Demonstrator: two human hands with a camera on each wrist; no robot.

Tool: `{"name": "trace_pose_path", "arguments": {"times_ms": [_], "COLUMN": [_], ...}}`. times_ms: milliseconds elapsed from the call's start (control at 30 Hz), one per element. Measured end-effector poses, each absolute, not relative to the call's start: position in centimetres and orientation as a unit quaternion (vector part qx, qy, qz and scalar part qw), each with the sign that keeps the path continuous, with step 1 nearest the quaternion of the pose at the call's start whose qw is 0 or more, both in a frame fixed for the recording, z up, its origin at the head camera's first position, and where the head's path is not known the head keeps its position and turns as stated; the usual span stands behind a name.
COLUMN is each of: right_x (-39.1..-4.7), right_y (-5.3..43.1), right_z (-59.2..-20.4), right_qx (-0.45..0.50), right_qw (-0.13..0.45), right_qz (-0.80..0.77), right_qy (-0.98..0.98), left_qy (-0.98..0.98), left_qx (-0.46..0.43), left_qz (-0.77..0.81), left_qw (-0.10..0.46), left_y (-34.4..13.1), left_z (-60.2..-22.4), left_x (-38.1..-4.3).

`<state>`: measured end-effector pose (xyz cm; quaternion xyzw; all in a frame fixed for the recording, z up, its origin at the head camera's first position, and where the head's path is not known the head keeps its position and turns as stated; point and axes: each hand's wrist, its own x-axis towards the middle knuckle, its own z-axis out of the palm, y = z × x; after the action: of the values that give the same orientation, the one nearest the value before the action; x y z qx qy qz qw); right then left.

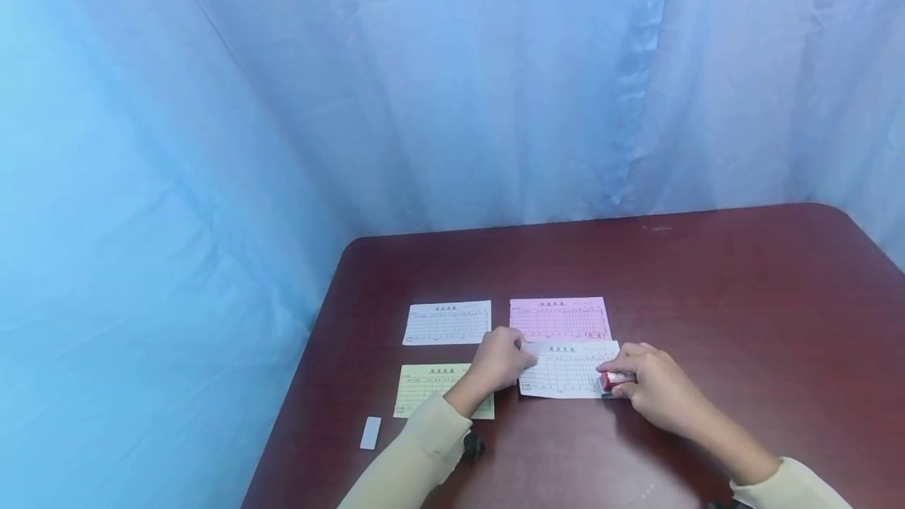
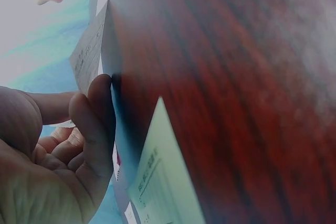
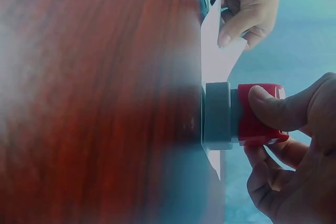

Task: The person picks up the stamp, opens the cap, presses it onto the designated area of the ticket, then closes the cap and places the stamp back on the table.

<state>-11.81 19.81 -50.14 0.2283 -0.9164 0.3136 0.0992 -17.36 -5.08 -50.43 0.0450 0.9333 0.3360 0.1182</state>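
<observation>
A white printed form lies near the front of the group of papers. My left hand pinches its left edge between thumb and fingers, and in the right wrist view that end of the sheet curves up off the table. In my right hand I grip a self-inking stamp with a red top and a grey base. The stamp stands upright with its base on the form's lower right corner; its underside is hidden.
Behind the held form lies a pink form with a red mark at its lower right. Another white form and a yellow form, partly behind my left arm, are to the left. A small whitish rectangular piece rests on the dark red table.
</observation>
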Motion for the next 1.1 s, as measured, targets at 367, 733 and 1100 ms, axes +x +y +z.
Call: {"name": "trace_pose_path", "arguments": {"times_ms": [367, 733, 1100], "right_x": [-11.72, -11.66, -11.82], "right_y": [19.56, 19.44, 19.30], "right_z": [-50.19, -50.40, -50.50], "right_qx": [0.225, 0.220, 0.210], "right_qw": [0.102, 0.102, 0.084], "right_qz": [0.303, 0.287, 0.260], "right_qy": [-0.920, -0.927, -0.939], "left_qy": [0.939, 0.940, 0.938], "left_qx": [0.049, 0.050, 0.045], "left_qz": [0.322, 0.318, 0.321], "left_qw": [0.111, 0.114, 0.122], "left_y": [-4.95, -4.86, -4.82], "left_z": [-50.47, -50.58, -50.50], "left_x": [-17.54, -17.49, -17.60]}}
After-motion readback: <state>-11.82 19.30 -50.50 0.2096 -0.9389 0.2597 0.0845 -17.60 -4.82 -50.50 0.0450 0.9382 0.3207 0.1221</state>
